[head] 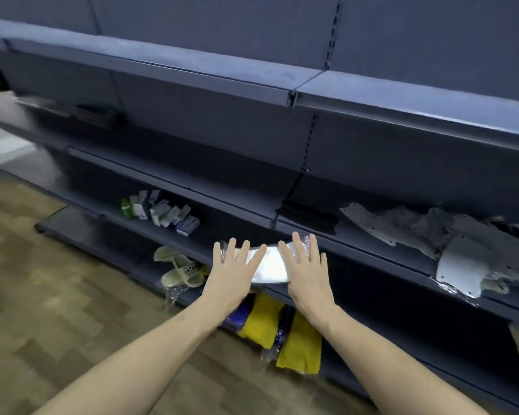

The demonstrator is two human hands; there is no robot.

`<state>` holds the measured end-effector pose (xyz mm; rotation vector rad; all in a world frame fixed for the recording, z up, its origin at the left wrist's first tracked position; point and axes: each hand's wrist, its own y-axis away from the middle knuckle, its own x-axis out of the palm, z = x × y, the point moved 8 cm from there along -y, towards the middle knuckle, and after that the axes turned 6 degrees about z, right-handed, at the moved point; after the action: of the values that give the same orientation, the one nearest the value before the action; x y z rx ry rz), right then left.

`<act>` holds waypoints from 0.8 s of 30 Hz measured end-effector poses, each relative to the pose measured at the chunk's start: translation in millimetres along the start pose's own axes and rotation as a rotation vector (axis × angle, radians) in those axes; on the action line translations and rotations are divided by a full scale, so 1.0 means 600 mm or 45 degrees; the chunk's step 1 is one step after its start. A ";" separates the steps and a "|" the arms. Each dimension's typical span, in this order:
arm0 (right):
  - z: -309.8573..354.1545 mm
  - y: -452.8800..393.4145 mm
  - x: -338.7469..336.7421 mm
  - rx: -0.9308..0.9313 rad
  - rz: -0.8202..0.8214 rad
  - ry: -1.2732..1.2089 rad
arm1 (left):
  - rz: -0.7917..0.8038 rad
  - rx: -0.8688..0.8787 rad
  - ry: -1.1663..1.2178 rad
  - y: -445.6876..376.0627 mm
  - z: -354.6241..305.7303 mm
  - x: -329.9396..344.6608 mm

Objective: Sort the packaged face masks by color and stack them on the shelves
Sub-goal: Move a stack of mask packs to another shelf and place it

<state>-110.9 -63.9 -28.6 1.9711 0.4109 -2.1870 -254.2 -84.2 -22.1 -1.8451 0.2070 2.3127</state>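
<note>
Dark blue metal shelf point(357, 244) carried a white plastic-wrapped face mask pack point(268, 265) at its front edge, left hand point(232, 269) and right hand point(306, 266) flat, fingers spread, pressing its ends; likely light, floppy, slippery.

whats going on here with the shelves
A person is carrying a white mask pack toward the dark shelves. Both the left hand and the right hand lie on it with straight fingers. A black pack and a loose pile of white packs already sit on the shelf ahead.
</note>
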 end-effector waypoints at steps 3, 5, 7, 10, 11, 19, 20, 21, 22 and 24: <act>0.088 -0.043 0.017 -0.086 0.047 0.086 | -0.017 -0.162 -0.134 0.028 0.092 0.017; 0.160 -0.072 0.031 -0.143 0.055 0.132 | 0.043 -0.245 -0.114 0.046 0.162 0.044; 0.239 -0.100 0.046 -0.219 0.065 0.159 | 0.067 -0.336 -0.050 0.070 0.239 0.072; 0.361 -0.142 0.067 -0.351 0.094 0.134 | 0.075 -0.335 0.057 0.100 0.341 0.110; 0.401 -0.154 0.072 -0.397 0.106 0.112 | 0.028 -0.316 0.071 0.108 0.374 0.116; 0.670 -0.245 0.097 -0.650 0.121 0.052 | -0.052 -0.437 0.004 0.179 0.631 0.146; 0.695 -0.255 0.101 -0.679 0.116 0.066 | -0.031 -0.442 -0.013 0.183 0.656 0.152; 0.719 -0.267 0.106 -0.696 0.123 0.062 | 0.002 -0.452 -0.026 0.187 0.680 0.158; 0.741 -0.279 0.109 -0.703 0.129 0.048 | 0.036 -0.469 -0.033 0.189 0.704 0.166; 0.782 -0.307 0.118 -0.706 0.153 0.049 | 0.098 -0.523 -0.036 0.193 0.754 0.183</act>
<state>-618.9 -32.2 -40.4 1.6788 0.7819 -1.7190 -733.9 -93.2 -28.9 -2.0071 -0.2232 2.5851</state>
